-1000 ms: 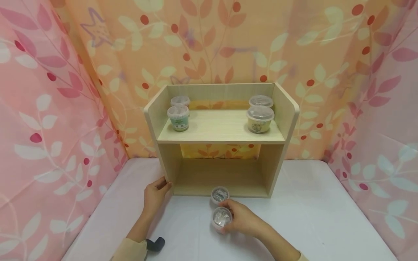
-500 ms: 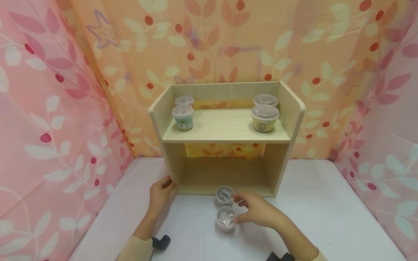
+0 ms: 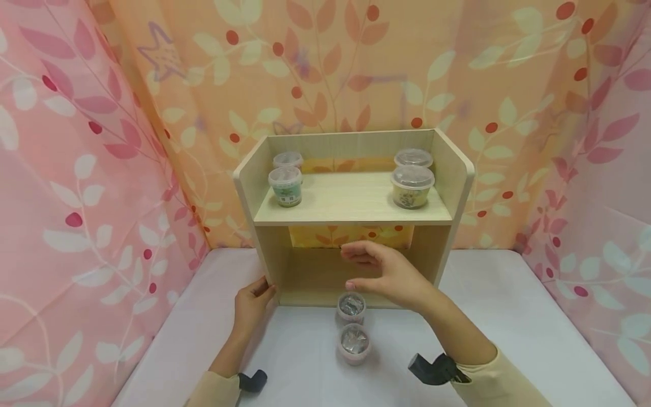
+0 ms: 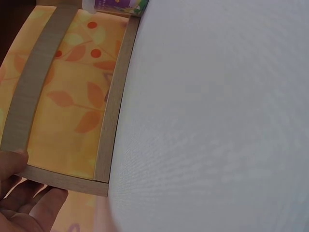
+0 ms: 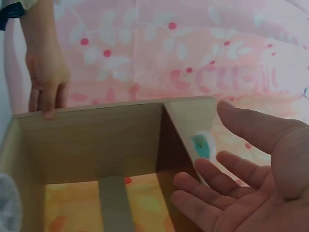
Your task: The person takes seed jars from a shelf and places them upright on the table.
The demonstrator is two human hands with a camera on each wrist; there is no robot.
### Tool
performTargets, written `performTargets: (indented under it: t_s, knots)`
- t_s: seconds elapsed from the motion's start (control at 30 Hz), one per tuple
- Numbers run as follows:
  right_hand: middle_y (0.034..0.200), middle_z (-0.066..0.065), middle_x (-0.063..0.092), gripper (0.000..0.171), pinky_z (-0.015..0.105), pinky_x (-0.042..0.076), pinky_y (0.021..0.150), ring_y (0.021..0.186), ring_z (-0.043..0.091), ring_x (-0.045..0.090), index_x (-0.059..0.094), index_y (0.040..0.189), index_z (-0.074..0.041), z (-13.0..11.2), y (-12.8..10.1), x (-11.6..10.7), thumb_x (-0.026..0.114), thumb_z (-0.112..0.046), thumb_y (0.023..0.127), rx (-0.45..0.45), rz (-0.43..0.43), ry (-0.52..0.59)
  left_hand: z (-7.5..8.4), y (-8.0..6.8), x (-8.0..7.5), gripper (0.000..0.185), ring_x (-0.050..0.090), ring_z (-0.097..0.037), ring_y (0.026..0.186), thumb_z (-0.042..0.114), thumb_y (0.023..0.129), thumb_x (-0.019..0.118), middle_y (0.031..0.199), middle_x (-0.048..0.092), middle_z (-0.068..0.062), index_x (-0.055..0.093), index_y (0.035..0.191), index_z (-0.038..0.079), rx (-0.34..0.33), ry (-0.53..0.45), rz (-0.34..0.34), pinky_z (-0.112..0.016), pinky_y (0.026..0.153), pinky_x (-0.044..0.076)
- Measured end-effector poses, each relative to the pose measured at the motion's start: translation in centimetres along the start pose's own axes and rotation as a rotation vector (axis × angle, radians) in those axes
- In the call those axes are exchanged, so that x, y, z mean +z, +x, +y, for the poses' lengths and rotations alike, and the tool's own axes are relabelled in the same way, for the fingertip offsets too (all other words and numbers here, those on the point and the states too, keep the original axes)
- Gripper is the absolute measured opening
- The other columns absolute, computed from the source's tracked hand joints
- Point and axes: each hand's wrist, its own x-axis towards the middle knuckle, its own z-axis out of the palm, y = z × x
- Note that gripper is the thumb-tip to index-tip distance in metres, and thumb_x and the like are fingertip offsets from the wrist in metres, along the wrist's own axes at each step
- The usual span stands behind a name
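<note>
Your right hand (image 3: 391,274) has lifted off the near foil-lidded cup (image 3: 354,343), fingers (image 3: 356,252) spread, holding nothing | left hand (image 3: 252,302) rests straight fingers on the shelf unit (image 3: 264,254) corner | both cups, far one (image 3: 351,307) too, sit on the white surface (image 3: 508,339) before the shelf | likely light, thin-walled, foil fragile: grip the sides.

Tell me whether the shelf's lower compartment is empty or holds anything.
Empty: the lower compartment shows only bare wood; both foil-topped cups stand on the table in front.
</note>
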Motion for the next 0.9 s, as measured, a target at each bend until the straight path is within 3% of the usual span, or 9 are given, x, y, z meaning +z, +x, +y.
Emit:
performTargets:
  t_s: [0.13, 0.37, 0.67, 0.9]
  knots:
    - [0.14, 0.006, 0.063, 0.063, 0.041, 0.045, 0.113, 0.135, 0.025, 0.057, 0.057, 0.14, -0.009, -2.2, 1.9, -0.8, 0.085, -0.017, 0.085, -0.032, 0.061, 0.042, 0.0, -0.1, 0.1, 0.04, 0.072, -0.026, 0.107, 0.011, 0.091, 0.078, 0.118, 0.073, -0.018, 0.069, 0.127, -0.003, 0.002, -0.01, 0.016, -0.014, 0.079, 0.055]
    - [0.143, 0.018, 0.058, 0.063, 0.037, 0.042, 0.116, 0.137, 0.028, 0.054, 0.054, 0.142, -0.005, -4.0, 5.0, -1.5, 0.084, -0.009, 0.086, -0.079, 0.154, 0.123, 0.0, -0.2, 0.3, 0.041, 0.071, -0.031, 0.11, 0.008, 0.092, 0.076, 0.12, 0.071, -0.022, 0.066, 0.129, -0.006, -0.012, -0.041, 0.004, -0.018, 0.081, 0.057]
    - [0.144, 0.005, 0.058, 0.067, 0.039, 0.041, 0.117, 0.138, 0.029, 0.053, 0.053, 0.145, -0.013, -5.5, 8.8, -1.1, 0.084, -0.019, 0.086, -0.036, 0.185, 0.151, 0.5, -0.2, 0.1, 0.039, 0.071, -0.03, 0.111, 0.009, 0.092, 0.077, 0.12, 0.072, -0.02, 0.068, 0.128, -0.004, -0.017, -0.025, 0.005, -0.016, 0.081, 0.056]
    - [0.148, 0.003, 0.056, 0.071, 0.041, 0.045, 0.114, 0.139, 0.025, 0.052, 0.05, 0.149, -0.015, -6.2, 11.2, -0.6, 0.084, -0.023, 0.087, -0.008, 0.207, 0.143, 0.4, -0.1, 0.2, 0.039, 0.071, -0.032, 0.11, 0.008, 0.092, 0.077, 0.118, 0.072, -0.021, 0.068, 0.127, -0.005, -0.012, -0.033, 0.014, -0.017, 0.08, 0.056]
